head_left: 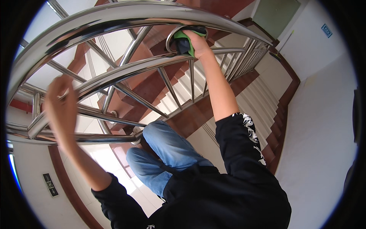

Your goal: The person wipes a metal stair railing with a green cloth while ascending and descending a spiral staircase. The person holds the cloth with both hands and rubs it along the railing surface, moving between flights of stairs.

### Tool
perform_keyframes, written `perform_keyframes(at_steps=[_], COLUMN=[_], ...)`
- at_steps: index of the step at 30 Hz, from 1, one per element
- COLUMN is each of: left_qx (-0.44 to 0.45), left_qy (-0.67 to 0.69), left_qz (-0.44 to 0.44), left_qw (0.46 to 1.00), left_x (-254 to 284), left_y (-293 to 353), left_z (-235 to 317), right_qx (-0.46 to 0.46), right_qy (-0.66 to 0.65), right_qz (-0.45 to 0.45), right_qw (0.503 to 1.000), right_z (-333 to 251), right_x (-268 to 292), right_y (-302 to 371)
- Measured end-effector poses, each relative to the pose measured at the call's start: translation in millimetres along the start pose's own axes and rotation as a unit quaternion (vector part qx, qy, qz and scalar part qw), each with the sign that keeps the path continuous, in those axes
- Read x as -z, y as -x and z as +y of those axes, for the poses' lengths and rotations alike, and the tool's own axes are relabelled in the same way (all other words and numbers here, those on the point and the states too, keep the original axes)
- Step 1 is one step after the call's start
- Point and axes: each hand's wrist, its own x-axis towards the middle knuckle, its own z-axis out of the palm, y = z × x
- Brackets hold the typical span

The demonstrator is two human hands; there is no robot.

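Observation:
My right hand (196, 42) is closed on a green and dark grey cloth (184, 42). It presses the cloth against a shiny metal ring (170, 41) set between two rails of a stair railing. Above the ring curves the thick polished handrail (152, 12), and the thinner lower rail (131, 68) runs just beneath it. My left hand (61, 101) is raised in front of the railing's left end, smeared by motion. Its fingers look loosely bent and apart, with nothing visible in them. Whether it touches the rail I cannot tell.
Slanted metal bars (167, 87) fill the railing below the rails. Pale steps (249, 101) with dark red-brown edging descend on the right, beside a white wall (320, 103). My bent knees (162, 139) are close to the railing's base. A green door (275, 17) stands at the far right.

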Motion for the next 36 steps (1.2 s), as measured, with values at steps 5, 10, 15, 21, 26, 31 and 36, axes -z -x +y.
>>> perform_keyframes(at_steps=[5,10,15,21,26,31,36], left_qx=[-0.161,-0.095,-0.072,-0.058,0.001,-0.018,-0.029], left_qy=[0.263,0.295,0.302,0.396,0.503,0.518,0.558], left_qz=[-0.111,-0.066,0.049,0.009,-0.078,-0.075,-0.078], left_qw=[0.945,0.949,0.949,0.916,0.861,0.852,0.826], left_x=[-114.4,-205.3,-240.2,-237.6,-226.6,-220.9,-228.5], left_y=[-13.5,-51.0,-45.2,-50.2,-48.5,-46.4,-46.7], left_z=[102.7,152.8,166.5,165.7,167.5,169.4,170.3], right_qx=[0.315,0.401,0.474,0.445,0.414,0.407,0.344], right_qy=[0.166,0.231,0.376,0.351,0.280,0.282,0.291], right_qz=[0.107,0.157,0.179,0.180,0.227,0.198,0.179], right_qw=[0.928,0.872,0.776,0.804,0.836,0.846,0.874], right_z=[13.0,39.6,38.6,39.2,35.2,31.8,0.4], right_x=[-28.4,-55.1,-47.7,-31.3,-33.7,-27.3,-26.2], right_y=[15.0,39.4,43.3,33.2,31.4,47.4,57.8])
